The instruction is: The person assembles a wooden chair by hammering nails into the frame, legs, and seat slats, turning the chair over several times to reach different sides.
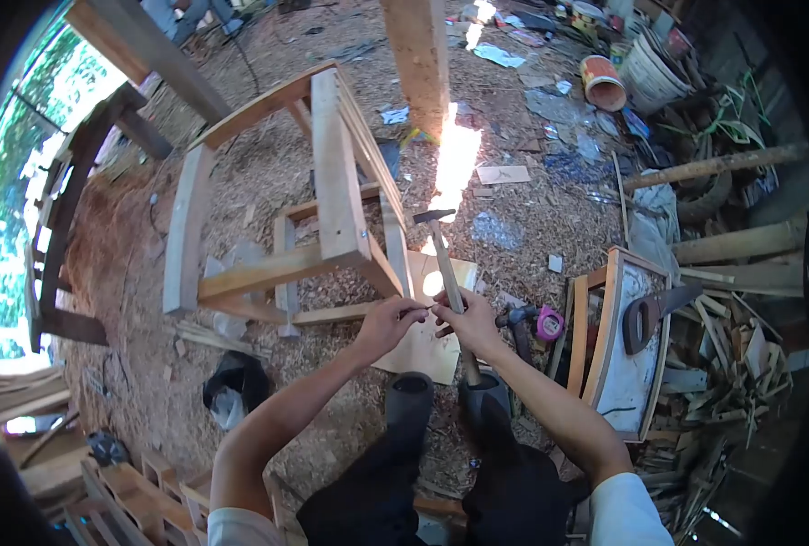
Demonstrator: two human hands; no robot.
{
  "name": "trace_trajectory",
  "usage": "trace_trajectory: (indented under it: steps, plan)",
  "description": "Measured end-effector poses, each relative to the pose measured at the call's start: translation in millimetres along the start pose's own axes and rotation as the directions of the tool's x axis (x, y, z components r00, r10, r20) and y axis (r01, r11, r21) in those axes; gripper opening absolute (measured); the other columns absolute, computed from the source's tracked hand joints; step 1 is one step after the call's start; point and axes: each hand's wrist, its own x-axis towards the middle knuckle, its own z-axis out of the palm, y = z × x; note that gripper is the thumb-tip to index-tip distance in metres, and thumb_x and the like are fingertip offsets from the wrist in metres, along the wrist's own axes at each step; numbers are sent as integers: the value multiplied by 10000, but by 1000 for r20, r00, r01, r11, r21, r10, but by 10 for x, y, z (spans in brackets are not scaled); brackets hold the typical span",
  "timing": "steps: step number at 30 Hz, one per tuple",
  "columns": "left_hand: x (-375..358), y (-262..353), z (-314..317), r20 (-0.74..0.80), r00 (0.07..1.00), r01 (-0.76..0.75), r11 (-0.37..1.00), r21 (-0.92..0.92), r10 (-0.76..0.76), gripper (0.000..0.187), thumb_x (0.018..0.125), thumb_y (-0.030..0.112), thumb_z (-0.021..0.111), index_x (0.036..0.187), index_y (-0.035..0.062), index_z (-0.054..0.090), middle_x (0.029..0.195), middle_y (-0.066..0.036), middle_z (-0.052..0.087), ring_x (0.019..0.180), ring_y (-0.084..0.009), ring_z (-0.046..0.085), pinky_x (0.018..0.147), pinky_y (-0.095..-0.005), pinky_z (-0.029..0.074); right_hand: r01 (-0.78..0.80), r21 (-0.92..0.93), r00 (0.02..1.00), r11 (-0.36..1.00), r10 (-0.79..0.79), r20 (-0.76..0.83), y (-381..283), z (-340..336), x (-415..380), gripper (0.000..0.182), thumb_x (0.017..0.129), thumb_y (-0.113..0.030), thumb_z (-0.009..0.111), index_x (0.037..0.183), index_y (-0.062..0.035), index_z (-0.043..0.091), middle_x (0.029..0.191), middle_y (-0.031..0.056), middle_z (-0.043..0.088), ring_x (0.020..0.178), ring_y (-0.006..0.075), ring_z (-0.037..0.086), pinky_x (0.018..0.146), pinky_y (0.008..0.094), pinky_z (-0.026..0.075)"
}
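Observation:
My left hand (391,326) is closed in a pinch near the middle of the view, its fingertips meeting those of my right hand. What it pinches is too small to name. My right hand (466,324) has its fingers curled around the wooden handle of a hammer (449,264), whose dark head points up and away from me. A thin plywood board (433,350) lies on the ground beneath both hands. Just left of them a wooden chair frame (339,173) rests tilted on the ground.
A pink tape measure (550,323) lies right of my hands. Beyond it, a handsaw (643,326) rests on a framed panel (618,382). A wooden post (420,64) stands ahead. Buckets (603,84) are at the upper right, and a black bag (235,382) lies left.

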Motion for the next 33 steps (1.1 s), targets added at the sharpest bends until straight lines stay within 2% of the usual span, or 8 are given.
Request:
trace_trajectory:
  steps: [8,12,13,16,17,20,26,33]
  plan:
    - [-152,-357,307,-3,999,53,992,-118,-54,201,871,214,660,968,41,691,822,-83,665,734,-149,616,666,-283,474,26,-249,997,968,-7,75,413,-81,92,183,864,-89,635,984,45,599,836,98,641,620,148,641,586,283,557]
    - [-419,-694,453,-306,941,141,990,-30,-143,286,833,148,698,1051,2,584,818,-68,625,700,-149,555,679,-297,462,36,-247,996,968,-56,-74,557,9,-34,177,872,-93,616,977,47,592,839,109,655,658,174,673,594,297,556]
    - [-434,-741,435,-304,916,272,962,-8,-261,390,808,113,716,1115,0,503,939,-102,617,810,-170,590,723,-320,487,67,-169,992,983,-84,-94,598,35,23,193,879,-101,609,986,55,570,846,117,655,667,175,676,587,303,560]
    - [-360,-827,296,-342,924,154,985,-72,-169,483,789,127,737,1164,-13,467,1093,-140,581,951,-223,603,788,-338,504,96,-88,978,992,-110,-175,612,18,202,202,882,-105,605,989,58,550,855,126,658,675,184,685,582,305,563]
    - [-292,-867,230,-301,944,178,978,110,-138,543,782,130,742,1205,-28,439,1218,-163,527,1095,-269,573,848,-352,501,154,-98,966,983,-170,-193,628,6,270,195,885,-107,602,990,49,548,848,130,670,677,194,692,577,305,556]
    - [-70,-1011,222,-186,977,93,992,-83,-108,553,763,134,744,1221,-26,478,1133,-187,594,1046,-296,608,812,-376,506,70,-196,973,978,-110,-200,411,-13,308,197,882,-113,606,972,53,551,828,137,676,662,209,692,571,313,549]
    - [106,-882,181,-168,970,180,984,-1,-178,309,738,144,754,975,-22,645,945,-170,686,924,-299,664,792,-377,510,77,-315,978,946,-134,-162,536,-37,360,175,892,-111,609,923,52,556,822,109,664,682,194,696,586,290,555]
    - [51,-1043,338,-185,982,5,976,217,37,362,692,168,793,986,4,663,936,-160,683,915,-344,646,784,-425,500,71,-259,974,963,-123,-192,688,-14,416,173,906,-89,574,977,61,526,867,134,680,721,199,705,611,302,559]
